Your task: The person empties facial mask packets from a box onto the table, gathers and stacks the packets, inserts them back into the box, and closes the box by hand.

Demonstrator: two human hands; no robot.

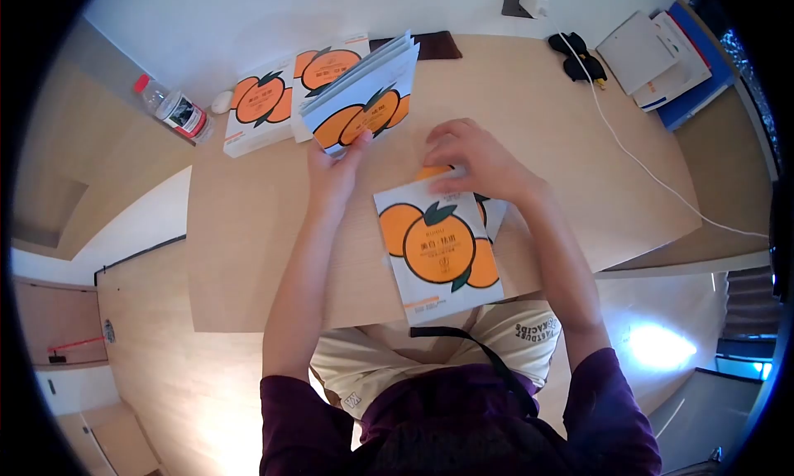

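Observation:
My left hand (332, 174) grips a fanned stack of flat white packets (364, 116) printed with oranges, thumb across the front one, raised above the table. My right hand (480, 162) is over the top edge of another orange-printed packet (438, 248), its fingers curled but apart and slightly blurred. That packet lies near the table's front edge, overlapping at least one more packet (494, 215) beneath. Whether my right fingertips touch the packets is hard to see. Behind the left hand, a white orange-printed box (260, 104) and another orange-printed item (331, 62) sit at the back.
A red-capped bottle (178, 112) stands at the left edge of the wooden table (248, 253), beside a small white round object (222, 102). Back right are a black object (576, 58), a white cable (620, 145) and papers with a blue folder (703, 54). A dark pouch-like item (438, 46) lies behind.

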